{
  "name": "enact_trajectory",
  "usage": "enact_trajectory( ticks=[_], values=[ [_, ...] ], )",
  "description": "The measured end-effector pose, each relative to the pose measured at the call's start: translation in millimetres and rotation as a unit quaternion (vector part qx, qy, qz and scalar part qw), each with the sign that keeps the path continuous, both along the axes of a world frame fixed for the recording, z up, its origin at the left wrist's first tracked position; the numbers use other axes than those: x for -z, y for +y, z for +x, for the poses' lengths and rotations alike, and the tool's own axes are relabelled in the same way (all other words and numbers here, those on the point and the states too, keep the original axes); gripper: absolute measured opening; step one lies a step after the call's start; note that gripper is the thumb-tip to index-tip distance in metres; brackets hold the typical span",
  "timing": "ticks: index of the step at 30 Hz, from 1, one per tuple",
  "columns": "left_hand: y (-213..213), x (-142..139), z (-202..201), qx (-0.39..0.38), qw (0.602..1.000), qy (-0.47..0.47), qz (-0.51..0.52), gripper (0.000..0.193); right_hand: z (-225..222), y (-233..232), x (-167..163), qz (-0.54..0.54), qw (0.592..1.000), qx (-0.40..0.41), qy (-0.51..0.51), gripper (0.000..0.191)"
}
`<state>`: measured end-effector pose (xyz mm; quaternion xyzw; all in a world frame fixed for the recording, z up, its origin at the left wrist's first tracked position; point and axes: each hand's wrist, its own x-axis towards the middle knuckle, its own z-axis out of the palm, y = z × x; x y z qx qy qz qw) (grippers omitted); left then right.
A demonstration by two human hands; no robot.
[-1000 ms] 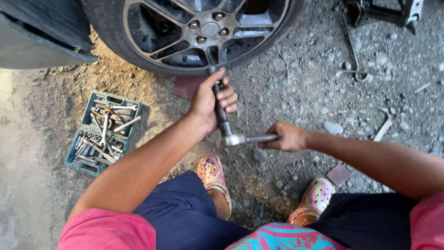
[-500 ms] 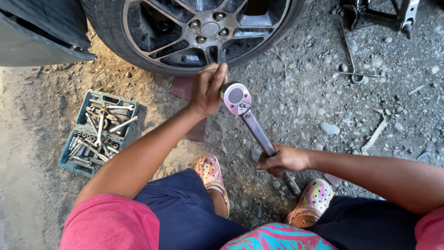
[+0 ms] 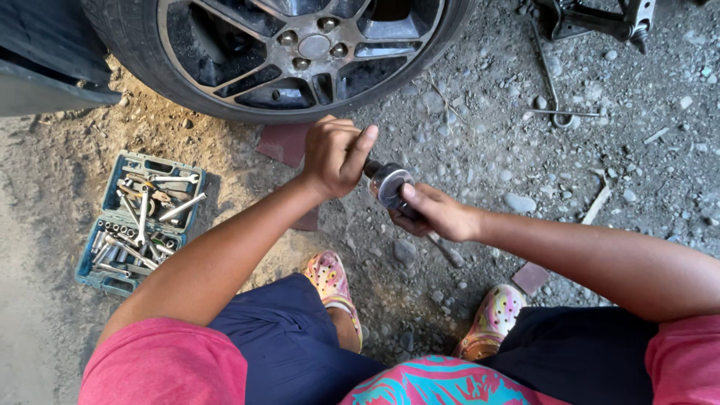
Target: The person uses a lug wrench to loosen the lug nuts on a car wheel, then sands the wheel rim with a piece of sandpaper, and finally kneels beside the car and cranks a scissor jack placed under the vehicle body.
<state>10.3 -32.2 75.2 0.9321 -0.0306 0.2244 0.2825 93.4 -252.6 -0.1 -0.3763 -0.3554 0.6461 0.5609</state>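
Observation:
I crouch on gravel in front of a car wheel (image 3: 300, 52) with a dark alloy rim and several lug nuts. My right hand (image 3: 435, 214) grips a metal ratchet wrench (image 3: 390, 184) just below its round head, with the handle (image 3: 448, 253) pointing down toward my feet. My left hand (image 3: 334, 154) is closed around a dark part at the ratchet's head, probably a socket or extension, mostly hidden by the fingers. Both hands hover below the tyre.
A blue tool case (image 3: 139, 221) with sockets and wrenches lies open at the left. A car jack (image 3: 600, 19) and a thin metal rod (image 3: 551, 90) lie at the upper right. A reddish flat tile (image 3: 285, 142) sits under the tyre. My patterned clogs (image 3: 330, 281) rest on stones.
The ratchet swung from lying flat to head-up. My right hand slid from the handle's end to just below the head. My left hand went from the extension bar to the ratchet's head.

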Motion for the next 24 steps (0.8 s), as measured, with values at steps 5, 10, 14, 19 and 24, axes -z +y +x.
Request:
enact_trajectory(
  ticks=[5, 10, 14, 19, 24],
  values=[
    [10.5, 15.6, 4.5, -0.058, 0.998, 0.033, -0.009, 0.068, 8.0, 1.7, 2.6, -0.04, 0.998, 0.029, 0.048, 0.065],
    [18.6, 33.0, 7.5, -0.106, 0.983, 0.126, -0.078, 0.074, 9.3, 3.8, -5.3, -0.068, 0.989, 0.006, 0.128, 0.061],
    [20.0, 40.8, 9.8, -0.103, 0.982, 0.131, -0.09, 0.078, 9.3, 4.6, -6.8, -0.083, 0.985, 0.004, 0.153, 0.06],
    [18.9, 46.4, 11.7, -0.098, 0.981, 0.14, -0.093, 0.079, 13.5, 3.7, -3.0, -0.075, 0.99, 0.008, 0.116, 0.059],
    [21.1, 52.2, 11.7, -0.09, 0.979, 0.149, -0.106, 0.078, 16.8, 3.3, 0.2, -0.073, 0.99, -0.01, 0.117, 0.057]
  ],
)
